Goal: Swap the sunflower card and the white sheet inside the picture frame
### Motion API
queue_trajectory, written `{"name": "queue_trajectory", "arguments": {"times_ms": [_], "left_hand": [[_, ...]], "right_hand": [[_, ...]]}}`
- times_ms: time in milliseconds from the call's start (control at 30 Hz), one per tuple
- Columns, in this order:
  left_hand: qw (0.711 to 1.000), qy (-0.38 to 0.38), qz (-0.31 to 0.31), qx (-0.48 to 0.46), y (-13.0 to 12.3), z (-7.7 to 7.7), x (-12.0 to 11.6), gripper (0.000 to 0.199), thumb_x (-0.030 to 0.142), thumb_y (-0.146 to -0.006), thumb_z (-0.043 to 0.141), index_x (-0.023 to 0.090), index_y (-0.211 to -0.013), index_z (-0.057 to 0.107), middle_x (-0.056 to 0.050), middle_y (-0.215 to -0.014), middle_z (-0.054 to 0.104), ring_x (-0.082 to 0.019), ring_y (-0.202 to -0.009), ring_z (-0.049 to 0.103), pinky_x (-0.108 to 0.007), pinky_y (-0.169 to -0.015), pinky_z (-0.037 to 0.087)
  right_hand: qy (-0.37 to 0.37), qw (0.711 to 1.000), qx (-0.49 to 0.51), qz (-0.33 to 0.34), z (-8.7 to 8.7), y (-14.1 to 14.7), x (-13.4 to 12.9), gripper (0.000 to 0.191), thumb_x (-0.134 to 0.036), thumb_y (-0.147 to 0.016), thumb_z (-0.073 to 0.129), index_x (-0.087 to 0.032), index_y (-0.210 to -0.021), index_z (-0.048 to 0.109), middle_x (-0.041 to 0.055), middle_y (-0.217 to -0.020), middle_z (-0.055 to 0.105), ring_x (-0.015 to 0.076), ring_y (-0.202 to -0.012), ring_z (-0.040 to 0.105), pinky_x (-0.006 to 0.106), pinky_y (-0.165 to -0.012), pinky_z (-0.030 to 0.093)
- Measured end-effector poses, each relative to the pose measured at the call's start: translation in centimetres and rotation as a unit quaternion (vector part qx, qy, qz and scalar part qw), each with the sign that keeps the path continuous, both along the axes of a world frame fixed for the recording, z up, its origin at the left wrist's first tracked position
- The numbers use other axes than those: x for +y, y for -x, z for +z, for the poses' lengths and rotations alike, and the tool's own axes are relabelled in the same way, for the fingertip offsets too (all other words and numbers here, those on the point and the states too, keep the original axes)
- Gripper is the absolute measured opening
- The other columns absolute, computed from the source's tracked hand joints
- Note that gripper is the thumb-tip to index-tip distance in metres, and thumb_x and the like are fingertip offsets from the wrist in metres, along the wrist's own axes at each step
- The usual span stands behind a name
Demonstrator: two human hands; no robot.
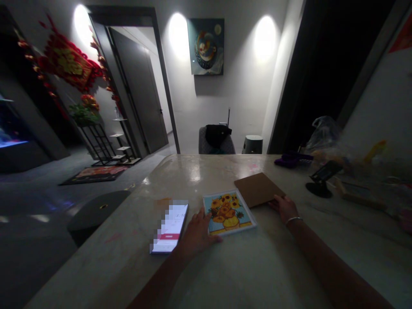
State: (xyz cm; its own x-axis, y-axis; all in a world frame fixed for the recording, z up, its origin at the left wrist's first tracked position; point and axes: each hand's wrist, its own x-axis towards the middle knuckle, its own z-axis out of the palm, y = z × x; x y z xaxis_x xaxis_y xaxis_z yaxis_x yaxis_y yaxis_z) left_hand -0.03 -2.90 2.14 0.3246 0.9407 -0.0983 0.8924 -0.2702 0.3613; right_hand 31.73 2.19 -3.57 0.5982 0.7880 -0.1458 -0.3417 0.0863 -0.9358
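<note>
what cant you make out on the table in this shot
All in the head view:
phone screen: pixelated, text unreadable
sunflower picture: lower left corner hidden by the left hand
brown board: near edge partly hidden by the right hand
clear plastic bag: contents too dim to tell
pink thing: cut off by the right edge, too blurred to name

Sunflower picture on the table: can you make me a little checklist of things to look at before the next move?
Left hand touching the sunflower picture: ok.
Right hand touching the brown board: ok.
Picture lying flat on the counter: ok.
Phone apart from the picture: ok.
Picture's underside clean: cannot tell.
</note>
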Motion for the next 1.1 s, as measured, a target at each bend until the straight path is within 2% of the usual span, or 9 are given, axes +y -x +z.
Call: {"name": "queue_trajectory", "arguments": {"times_ms": [133,267,400,533,733,867,967,1033,1100], "left_hand": [[1.0,-0.001,0.005,0.004,0.1,0.1,0.0,0.082,0.052,-0.056,0.061,0.021,-0.128,0.036,-0.009,-0.142,0.019,-0.03,-0.128,0.021,-0.041,-0.1,0.024],[1.0,0.004,0.005,0.011,0.4,0.1,0.0,0.085,0.054,-0.056,0.06,0.019,-0.129,0.034,-0.011,-0.142,0.018,-0.03,-0.128,0.021,-0.041,-0.1,0.024],[1.0,-0.007,-0.006,0.013,0.5,0.0,0.0,0.085,0.055,-0.057,0.059,0.018,-0.129,0.033,-0.012,-0.142,0.018,-0.03,-0.127,0.022,-0.04,-0.1,0.024],[1.0,-0.003,-0.01,0.011,0.7,0.0,0.0,0.085,0.055,-0.057,0.059,0.018,-0.129,0.034,-0.011,-0.142,0.019,-0.03,-0.127,0.021,-0.04,-0.1,0.023],[1.0,-0.018,-0.02,-0.016,1.1,0.1,-0.1,0.083,0.054,-0.056,0.062,0.025,-0.128,0.033,-0.006,-0.141,0.023,-0.03,-0.126,0.024,-0.04,-0.099,0.026],[0.999,-0.022,-0.023,-0.017,1.1,0.2,-0.1,0.082,0.054,-0.056,0.062,0.026,-0.128,0.035,-0.007,-0.14,0.026,-0.029,-0.124,0.028,-0.039,-0.098,0.027],[1.0,-0.006,-0.002,-0.016,0.8,0.5,-0.2,0.077,0.057,-0.06,0.057,0.024,-0.127,0.037,-0.009,-0.14,0.024,-0.032,-0.124,0.027,-0.041,-0.098,0.027],[0.998,-0.038,0.01,-0.043,0.5,0.9,-0.1,0.066,0.055,-0.066,0.053,0.025,-0.123,0.042,-0.008,-0.138,0.03,-0.031,-0.123,0.03,-0.041,-0.098,0.028],[0.991,-0.089,0.017,-0.097,0.2,1.4,0.0,0.053,0.049,-0.071,0.05,0.025,-0.119,0.046,-0.007,-0.13,0.042,-0.027,-0.118,0.039,-0.039,-0.095,0.032]], "right_hand": [[-0.031,0.998,-0.038,-0.045,0.7,0.5,-0.5,0.016,-0.021,-0.06,0.058,-0.019,-0.074,0.05,-0.0042,-0.07,0.058,0.0101,-0.057,0.057,0.022,-0.046,0.053],[-0.079,0.987,-0.112,-0.079,2.6,1.8,-1.7,0.025,-0.029,-0.063,0.059,-0.02,-0.083,0.049,-0.0038,-0.079,0.057,0.0106,-0.066,0.056,0.023,-0.052,0.052],[-0.095,0.938,-0.325,-0.074,4.1,3.7,-3.2,0.024,-0.038,-0.073,0.049,-0.017,-0.084,0.048,0.0005,-0.075,0.057,0.0129,-0.062,0.055,0.027,-0.053,0.051],[-0.081,0.889,-0.451,-0.032,4.3,5.3,-4.3,0.025,-0.041,-0.076,0.045,-0.017,-0.084,0.049,0.0044,-0.074,0.059,0.0151,-0.061,0.057,0.026,-0.052,0.049],[-0.107,0.834,-0.541,0.02,3.3,6.8,-4.4,0.021,-0.036,-0.076,0.045,-0.018,-0.081,0.055,0.007,-0.08,0.06,0.0162,-0.062,0.057,0.022,-0.038,0.041],[-0.156,0.789,-0.582,0.118,3.0,7.1,-4.4,0.02,-0.027,-0.078,0.044,-0.019,-0.087,0.06,0.0075,-0.087,0.06,0.0168,-0.074,0.056,0.028,-0.057,0.049],[-0.153,0.773,-0.596,0.158,2.9,7.4,-4.5,0.021,-0.021,-0.075,0.048,-0.02,-0.091,0.061,0.0074,-0.092,0.06,0.0191,-0.085,0.054,0.034,-0.072,0.048],[-0.144,0.764,-0.601,0.183,2.8,7.6,-4.5,0.026,-0.018,-0.07,0.053,-0.02,-0.094,0.061,0.0078,-0.095,0.06,0.0203,-0.088,0.054,0.036,-0.075,0.047],[-0.144,0.754,-0.607,0.205,2.8,7.9,-4.6,0.03,-0.017,-0.066,0.057,-0.02,-0.095,0.062,0.0077,-0.096,0.059,0.0207,-0.088,0.054,0.037,-0.077,0.046]]}}
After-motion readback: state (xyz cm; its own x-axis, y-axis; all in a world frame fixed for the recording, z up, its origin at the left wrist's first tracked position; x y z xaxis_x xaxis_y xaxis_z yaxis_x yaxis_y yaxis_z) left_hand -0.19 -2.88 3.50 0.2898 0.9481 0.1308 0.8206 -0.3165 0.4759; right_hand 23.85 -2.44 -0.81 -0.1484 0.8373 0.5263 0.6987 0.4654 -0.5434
